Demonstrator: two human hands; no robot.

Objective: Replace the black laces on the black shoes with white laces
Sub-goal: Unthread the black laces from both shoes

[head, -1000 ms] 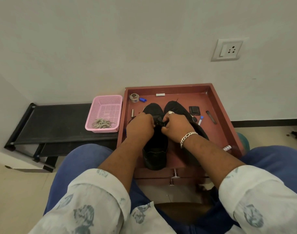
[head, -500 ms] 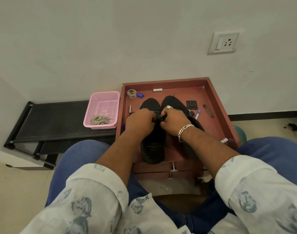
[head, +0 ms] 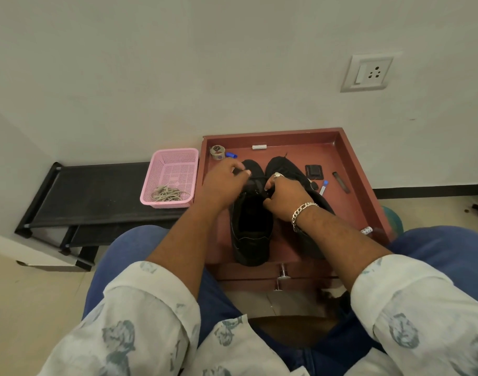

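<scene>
While a black bench [head: 96, 194] fills the far left of the scene, a pink basket [head: 170, 161] sits on its right end, holding a pale bundle of laces [head: 167, 194] at its near side. Just right of the basket stands a reddish-brown tray [head: 351, 169] with two black shoes inside, side by side, toes pointing far. The left hand [head: 224, 183] reaches over the left shoe [head: 250, 234], its fingers curled and pinching what looks like a black lace near the toe end; the lace itself is hard to make out against the shoe. The right hand [head: 282, 194], wearing a ring and a silver bracelet [head: 303, 213], curls its fingers on the same shoe's lacing area, gripping the upper there. The right shoe [head: 286, 166] lies partly hidden behind that hand and forearm. Small items lie on the tray: a tape roll [head: 217, 152] at the far left corner, a small black case [head: 314, 172] and a blue-capped tube [head: 323, 187] further right. A wall socket [head: 368, 73] is mounted high on the right.
</scene>
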